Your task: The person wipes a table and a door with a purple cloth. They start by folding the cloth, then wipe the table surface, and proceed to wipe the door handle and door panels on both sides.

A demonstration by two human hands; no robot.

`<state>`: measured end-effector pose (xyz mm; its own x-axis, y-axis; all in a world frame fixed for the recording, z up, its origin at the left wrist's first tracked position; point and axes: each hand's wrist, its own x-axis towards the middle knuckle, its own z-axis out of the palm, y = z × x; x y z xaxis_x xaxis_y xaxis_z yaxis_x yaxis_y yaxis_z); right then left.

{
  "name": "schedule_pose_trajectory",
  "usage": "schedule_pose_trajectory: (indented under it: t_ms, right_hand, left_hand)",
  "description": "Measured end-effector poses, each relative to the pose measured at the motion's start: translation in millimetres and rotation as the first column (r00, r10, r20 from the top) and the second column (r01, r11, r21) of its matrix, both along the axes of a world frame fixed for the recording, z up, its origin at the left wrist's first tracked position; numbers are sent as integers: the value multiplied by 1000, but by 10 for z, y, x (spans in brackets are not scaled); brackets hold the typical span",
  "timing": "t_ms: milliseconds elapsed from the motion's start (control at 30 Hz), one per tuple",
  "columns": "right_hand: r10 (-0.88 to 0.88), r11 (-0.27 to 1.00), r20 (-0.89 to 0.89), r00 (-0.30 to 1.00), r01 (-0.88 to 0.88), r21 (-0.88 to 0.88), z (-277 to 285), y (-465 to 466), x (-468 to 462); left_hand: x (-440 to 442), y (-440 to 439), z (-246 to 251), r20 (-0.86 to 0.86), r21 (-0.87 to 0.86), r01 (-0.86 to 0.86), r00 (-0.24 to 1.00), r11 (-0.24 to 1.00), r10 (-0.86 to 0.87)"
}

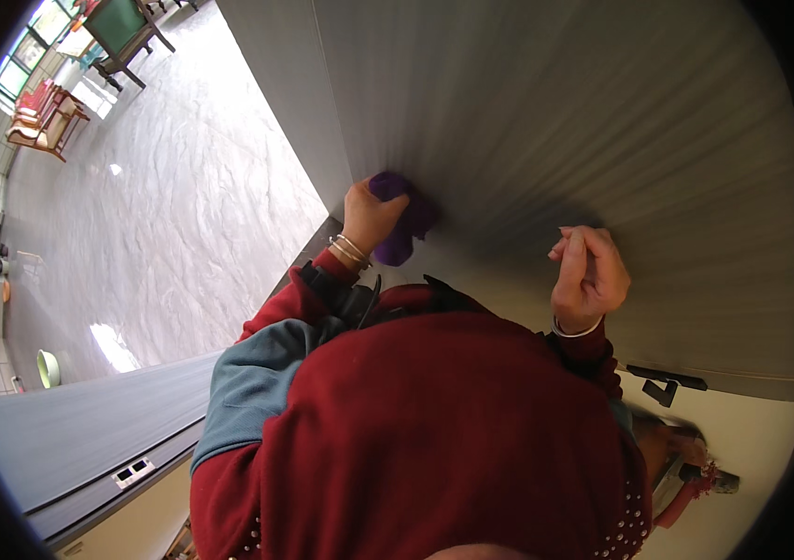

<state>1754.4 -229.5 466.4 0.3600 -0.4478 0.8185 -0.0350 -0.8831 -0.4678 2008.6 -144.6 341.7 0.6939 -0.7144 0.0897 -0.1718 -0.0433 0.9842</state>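
Observation:
My left hand (371, 215) grips a purple cloth (402, 227), pressed near the edge of a grey wood-grain door panel (509, 105). The cloth hangs in folds below and to the right of the thumb. Bangles circle that wrist. My right hand (589, 273) is raised in front of the same panel, with its fingers curled towards the thumb and nothing seen in them. A bangle is on that wrist too. Whether the right hand touches the panel cannot be told.
A door frame with a metal strike plate (133, 473) stands at the lower left. Beyond the doorway lie a marbled floor (180, 189), wooden chairs (50, 122), a green-backed chair (120, 35) and a pale green basin (48, 369). A black door handle (663, 385) is at the right.

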Motion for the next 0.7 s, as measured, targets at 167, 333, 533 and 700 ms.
schedule_pose_trajectory:
  t_ms: [167,333,533,700]
  right_hand:
    - [-24,998,41,999,22,66,28,66,28]
    - [-60,991,67,996,52,119,82,112,62]
    - [-36,948,149,988,-14,319,70,147,37]
    - [-89,935,195,977,15,353,40,147,50]
  left_hand:
    - [135,109,492,-380,-346,-154,925,925,12]
    - [155,15,1195,320,-506,107,945,856,71]
    - [132,32,252,967,-31,424,242,905,-80]
    - [478,45,208,107,-320,12,994,947,23]
